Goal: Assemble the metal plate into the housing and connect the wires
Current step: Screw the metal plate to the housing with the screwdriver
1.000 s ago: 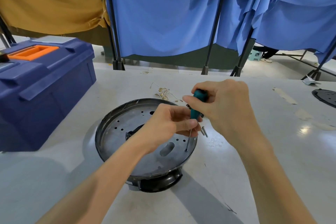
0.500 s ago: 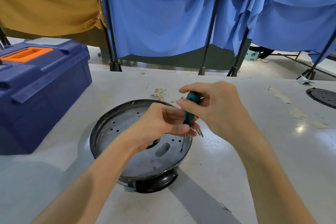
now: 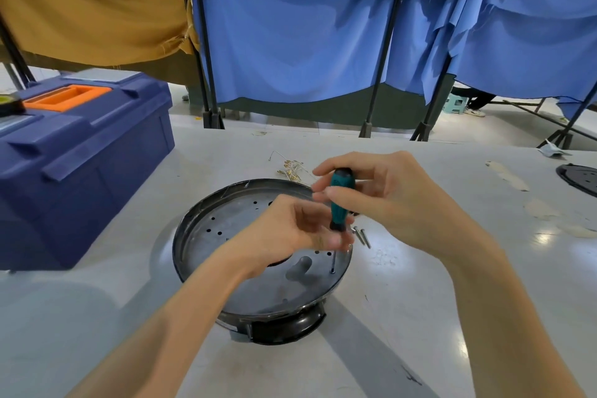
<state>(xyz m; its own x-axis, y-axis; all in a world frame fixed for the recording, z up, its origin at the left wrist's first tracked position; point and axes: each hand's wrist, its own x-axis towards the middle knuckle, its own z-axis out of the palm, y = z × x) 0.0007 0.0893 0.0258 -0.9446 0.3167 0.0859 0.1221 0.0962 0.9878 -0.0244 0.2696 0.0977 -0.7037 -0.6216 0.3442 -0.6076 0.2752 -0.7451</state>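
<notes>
A round grey metal plate with several holes lies in the black housing on the table. A teal-handled screwdriver stands upright, its tip on a screw near the plate's right edge. My right hand pinches the top of the handle with fingertips. My left hand grips the lower handle and shaft, hovering over the plate's middle. A bundle of thin wires lies on the table just behind the housing.
Loose screws lie to the right of the housing. A closed blue toolbox with an orange handle stands at the left. Another black round part sits at the far right edge. Blue and ochre curtains hang behind the table.
My right fingers have shifted round the screwdriver's handle, which now shows more. The view has tilted slightly; the screwdriver tip stays on the same spot of the plate.
</notes>
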